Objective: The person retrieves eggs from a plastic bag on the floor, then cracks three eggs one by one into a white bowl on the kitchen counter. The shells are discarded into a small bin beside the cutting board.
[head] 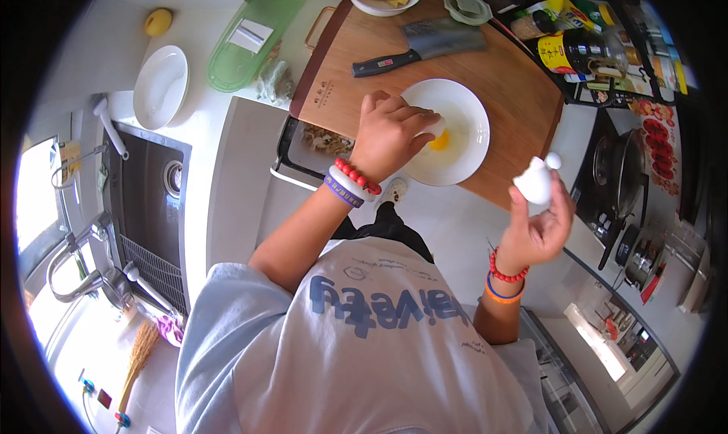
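Note:
My left hand (392, 124) reaches over a white bowl (480, 132), its thumb and fingertips around a pale piece of eggshell (437, 125). Just below that shell, a raw egg yolk (439, 141) lies in clear egg white inside the bowl. My right hand (540, 226) is off to the right of the bowl, pinching a broken white eggshell (534, 182) with a jagged edge. Beyond its fingertips a small, round white object (553, 161) shows, which looks like an egg. The bowl overlaps the near edge of a wooden cutting board (512, 109).
A cleaver (421, 47) lies on the board behind the bowl. Behind it are a bowl of yellow slices (392, 4) and a small green dish (467, 7). Sauce bottles (574, 53) and a wok (630, 172) stand right. An open drawer bin (324, 141), white plate (161, 87) and sink (151, 206) are left.

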`<state>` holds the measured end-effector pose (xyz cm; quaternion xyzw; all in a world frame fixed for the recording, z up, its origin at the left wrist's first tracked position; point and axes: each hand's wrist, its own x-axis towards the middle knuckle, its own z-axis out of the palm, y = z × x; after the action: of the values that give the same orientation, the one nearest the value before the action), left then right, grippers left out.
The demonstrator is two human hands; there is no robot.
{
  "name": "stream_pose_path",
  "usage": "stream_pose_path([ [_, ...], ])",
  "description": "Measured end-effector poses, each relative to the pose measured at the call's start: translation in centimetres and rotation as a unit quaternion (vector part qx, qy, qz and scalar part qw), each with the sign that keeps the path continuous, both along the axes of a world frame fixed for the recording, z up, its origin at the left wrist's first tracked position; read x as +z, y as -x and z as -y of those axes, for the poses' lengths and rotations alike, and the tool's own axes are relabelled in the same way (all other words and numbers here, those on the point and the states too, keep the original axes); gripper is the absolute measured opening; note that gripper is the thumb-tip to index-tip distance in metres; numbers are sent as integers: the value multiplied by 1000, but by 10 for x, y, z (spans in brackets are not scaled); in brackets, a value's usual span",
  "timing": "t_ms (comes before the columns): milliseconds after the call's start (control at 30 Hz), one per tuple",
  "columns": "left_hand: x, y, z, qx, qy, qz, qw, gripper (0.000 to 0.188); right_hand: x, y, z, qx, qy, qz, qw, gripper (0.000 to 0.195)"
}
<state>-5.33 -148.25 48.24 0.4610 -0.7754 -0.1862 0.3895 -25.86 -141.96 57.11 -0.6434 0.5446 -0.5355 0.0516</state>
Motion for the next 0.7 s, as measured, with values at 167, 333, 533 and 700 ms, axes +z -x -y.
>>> stream_pose_path([
  [167,-4,1,0,-11,1,-12,1000,29,-50,1,4,-31,-125,-79,988,45],
  [333,-5,0,-1,-5,-13,-6,1000,29,7,-3,0,6,16,33,999,54],
  [533,0,9,-1,-16,-8,-5,1000,29,-68,4,-1,-75,-153,-10,985,46],
  [700,-3,5,-3,-7,-9,6,1000,29,-10,-3,0,-21,1,40,999,58],
])
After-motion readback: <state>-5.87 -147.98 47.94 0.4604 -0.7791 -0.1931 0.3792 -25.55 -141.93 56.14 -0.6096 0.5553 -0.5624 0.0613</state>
